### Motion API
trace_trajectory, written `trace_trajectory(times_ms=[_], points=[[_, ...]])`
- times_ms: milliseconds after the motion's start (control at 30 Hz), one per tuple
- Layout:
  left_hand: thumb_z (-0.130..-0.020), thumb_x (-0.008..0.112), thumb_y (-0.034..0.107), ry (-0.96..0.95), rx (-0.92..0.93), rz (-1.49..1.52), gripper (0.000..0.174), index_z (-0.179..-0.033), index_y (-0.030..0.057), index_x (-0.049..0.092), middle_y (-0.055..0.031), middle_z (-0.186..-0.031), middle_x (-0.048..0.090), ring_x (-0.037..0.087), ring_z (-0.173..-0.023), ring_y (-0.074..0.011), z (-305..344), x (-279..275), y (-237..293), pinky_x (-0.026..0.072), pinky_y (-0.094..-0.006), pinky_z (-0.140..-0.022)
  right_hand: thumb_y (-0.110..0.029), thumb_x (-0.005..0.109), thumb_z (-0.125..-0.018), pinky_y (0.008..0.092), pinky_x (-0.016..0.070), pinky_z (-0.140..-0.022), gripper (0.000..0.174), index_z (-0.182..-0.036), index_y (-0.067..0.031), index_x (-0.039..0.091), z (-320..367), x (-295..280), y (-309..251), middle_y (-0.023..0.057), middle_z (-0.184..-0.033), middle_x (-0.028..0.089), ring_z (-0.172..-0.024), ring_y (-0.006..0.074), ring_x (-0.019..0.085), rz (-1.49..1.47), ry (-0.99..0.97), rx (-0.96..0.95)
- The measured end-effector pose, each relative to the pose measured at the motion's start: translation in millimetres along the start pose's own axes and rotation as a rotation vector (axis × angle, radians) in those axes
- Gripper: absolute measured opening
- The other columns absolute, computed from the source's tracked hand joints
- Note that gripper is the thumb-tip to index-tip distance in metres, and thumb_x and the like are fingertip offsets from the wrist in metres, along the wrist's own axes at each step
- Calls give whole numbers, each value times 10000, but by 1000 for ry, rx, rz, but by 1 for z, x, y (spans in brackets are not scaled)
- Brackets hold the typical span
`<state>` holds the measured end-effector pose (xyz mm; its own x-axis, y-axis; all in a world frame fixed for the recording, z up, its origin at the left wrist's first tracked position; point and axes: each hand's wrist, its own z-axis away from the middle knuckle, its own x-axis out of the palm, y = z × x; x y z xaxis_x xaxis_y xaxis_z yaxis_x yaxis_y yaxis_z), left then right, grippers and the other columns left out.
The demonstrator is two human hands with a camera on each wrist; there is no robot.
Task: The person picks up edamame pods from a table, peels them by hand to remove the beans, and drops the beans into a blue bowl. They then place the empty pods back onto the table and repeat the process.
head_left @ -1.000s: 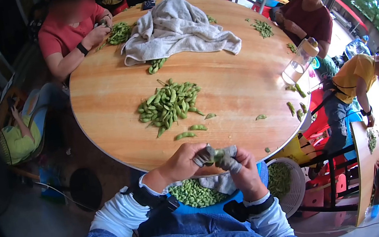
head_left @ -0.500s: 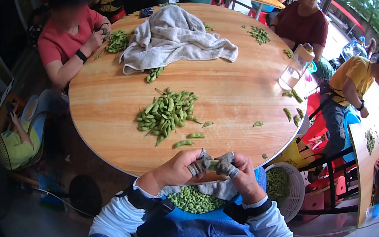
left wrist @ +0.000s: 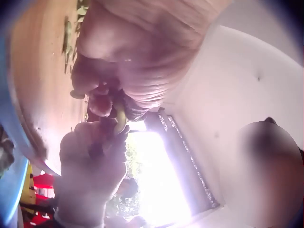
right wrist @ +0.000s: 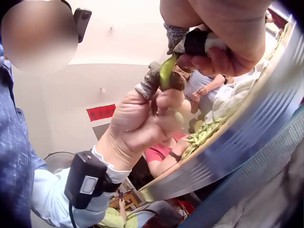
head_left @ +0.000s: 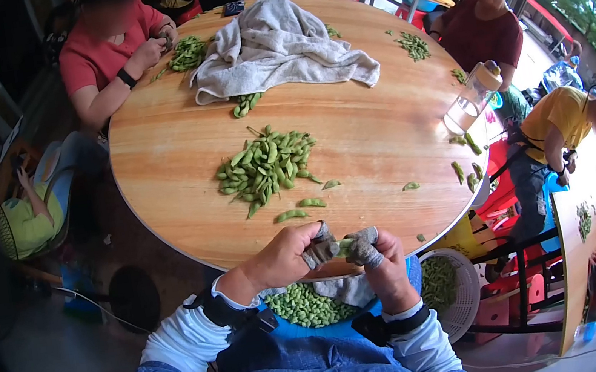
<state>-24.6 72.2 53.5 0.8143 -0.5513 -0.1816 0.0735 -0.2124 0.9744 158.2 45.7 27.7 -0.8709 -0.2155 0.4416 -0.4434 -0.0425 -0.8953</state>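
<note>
Both hands meet over the near edge of the round table, working on one green soybean pod [head_left: 343, 247]. My left hand [head_left: 281, 255] pinches one end of the pod between thumb and fingers. The right hand [head_left: 388, 271] pinches its other end. Grey cloth covers [right wrist: 148, 81] wrap the thumb and finger tips of both hands. The curved green pod [right wrist: 166, 72] spans the gap between the hands in the right wrist view. Below them, a blue tub [head_left: 287, 327] holds shelled green beans [head_left: 311, 307] and a grey cloth [head_left: 347, 289].
A heap of pods [head_left: 268, 163] lies on the wooden table [head_left: 360, 139], with several loose pods nearby. Farther back are a crumpled towel [head_left: 279, 51] and a clear bottle [head_left: 470, 101]. A white basket [head_left: 473, 291] of green pods stands to the right. Other people sit around the table.
The head view dipped and came back. Both hands stay together on a pod, their covered fingertips shifting around it. At the right, the person in yellow has moved their arms.
</note>
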Motion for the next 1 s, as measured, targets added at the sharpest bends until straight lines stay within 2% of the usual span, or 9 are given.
trace_trajectory(times_ms=[100, 200, 300, 400, 500, 600, 700, 800, 1000], points=[[-855, 465, 143, -60, -241, 518, 132, -781, 38, 497, -8, -596, 492, 437, -504, -60, 5, -2, -2, 345, -191, -450, -116, 571, -787, 221, 430, -642, 133, -832, 9, 577, 2, 10, -9, 29, -764, 586, -690, 93, 530, 141, -89, -128], [-870, 430, 147, -51, -297, 916, 149, -783, 56, 510, -12, -579, 494, 420, -490, -64, 3, 0, -8, 313, -184, -430, -98, 572, -784, 218, 424, -653, 116, -818, 14, 571, -1, 8, -9, 27, -772, 580, -712, 95, 526, 170, -135, -145], [-848, 476, 141, -62, -228, 726, 139, -769, 38, 525, -23, -578, 511, 460, -500, -93, 0, -2, -7, 351, -217, -438, -63, 575, -775, 217, 422, -649, 92, -814, 20, 570, -4, 3, -3, 31, -764, 581, -703, 94, 527, 0, -64, -53], [-789, 574, 87, 64, 78, -17, 91, -793, 3, 539, -17, -660, 532, 494, -587, -91, -3, -5, -6, 399, -221, -521, -51, 561, -784, 211, 422, -632, 77, -805, 23, 570, -4, 3, -8, 35, -739, 584, -669, 92, 526, 59, -25, -47], [-740, 560, 24, 151, 117, -291, 45, -728, -9, 533, -61, -596, 531, 487, -598, -85, -1, -6, 8, 408, -265, -535, -52, 549, -795, 211, 427, -618, 87, -808, 30, 575, -2, 9, -15, 39, -718, 589, -650, 92, 531, 260, 28, 3], [-719, 517, -19, 96, -32, -99, 12, -726, -9, 519, -58, -580, 511, 453, -598, -76, 1, -5, 9, 392, -261, -535, -41, 546, -796, 216, 431, -602, 87, -814, 37, 578, 1, 21, -19, 38, -711, 592, -651, 92, 537, 332, -6, -65], [-744, 543, -12, 56, -67, -59, 30, -752, -13, 514, -27, -655, 510, 458, -631, -73, 0, -4, 8, 388, -236, -570, -24, 558, -781, 223, 432, -582, 78, -824, 35, 583, 2, 24, -17, 53, -708, 595, -651, 94, 541, 450, -16, -145], [-715, 502, -51, 97, -84, 15, 42, -731, -13, 500, -34, -642, 501, 460, -626, -85, -1, 2, 3, 381, -237, -563, -19, 564, -771, 225, 428, -566, 69, -815, 29, 586, 2, 24, -13, 68, -698, 597, -635, 98, 545, 543, -12, -196], [-667, 458, -70, 189, -25, -36, 92, -719, -10, 504, -60, -655, 504, 478, -633, -105, -2, 8, 6, 388, -247, -578, -19, 576, -758, 236, 428, -549, 47, -779, 23, 580, 5, 26, -14, 69, -667, 592, -592, 105, 540, 787, 34, -321]])
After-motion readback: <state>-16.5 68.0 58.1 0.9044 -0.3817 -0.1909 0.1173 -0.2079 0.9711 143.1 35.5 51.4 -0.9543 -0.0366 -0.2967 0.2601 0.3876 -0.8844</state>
